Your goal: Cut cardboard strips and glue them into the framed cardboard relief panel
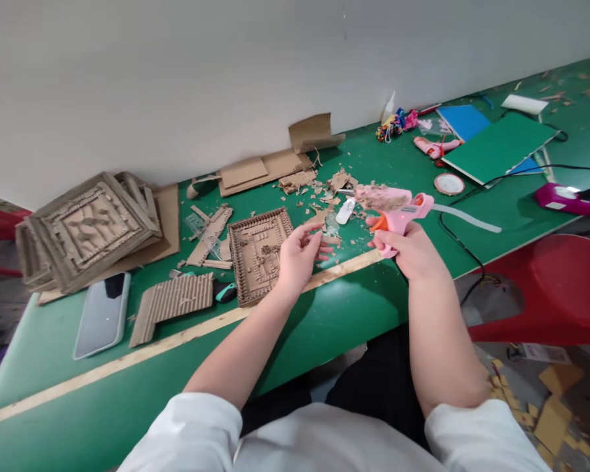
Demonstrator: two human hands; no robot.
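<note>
In my right hand [415, 252] is a pink hot glue gun [393, 200] with an orange trigger, its nozzle pointing left and a clear glue stick [467, 217] sticking out of its back. Brown cardboard bits cling to the gun's barrel. My left hand [302, 254] hovers at the right edge of a corrugated cardboard tray [236, 262], palm turned inward, fingers spread, nothing in them. Whether it touches the tray is unclear. Inside the tray are low cardboard walls and small dark curled pieces. Torn cardboard scraps [341, 180] lie beyond both hands.
Stacked cardboard frames [93, 226] stand at the left, near a phone [103, 314] and a ribbed cardboard piece [177, 298]. Rightward are a second pink glue gun [437, 147], a tape roll [449, 184], a green board [504, 147] and a purple power strip [568, 198] with a black cable.
</note>
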